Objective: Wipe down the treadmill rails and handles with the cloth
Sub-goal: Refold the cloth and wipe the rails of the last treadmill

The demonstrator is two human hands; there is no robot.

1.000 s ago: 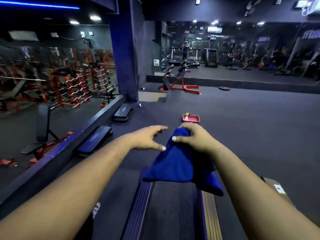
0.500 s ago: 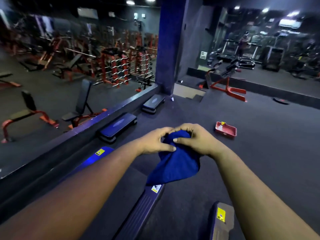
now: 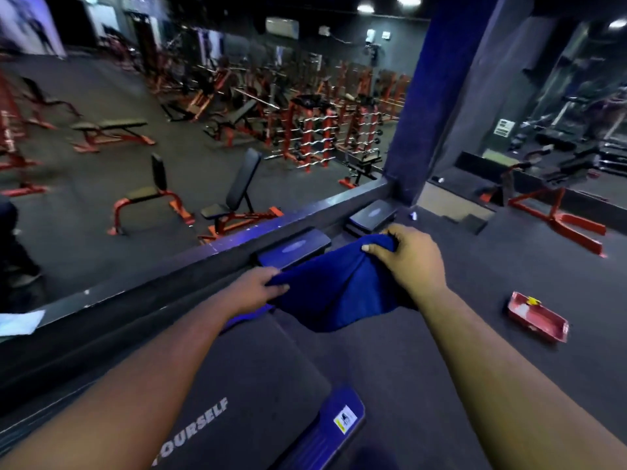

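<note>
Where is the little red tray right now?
In the head view the red tray lies on the dark floor at the right, just right of the right hand holding the blue cloth.

A single head-worn wide-angle camera looks forward and down from close above both outstretched forearms (edges curve noticeably), facing a dark gym floor [image 3: 424, 361] and a mirrored wall [image 3: 135, 164] at left.
</note>
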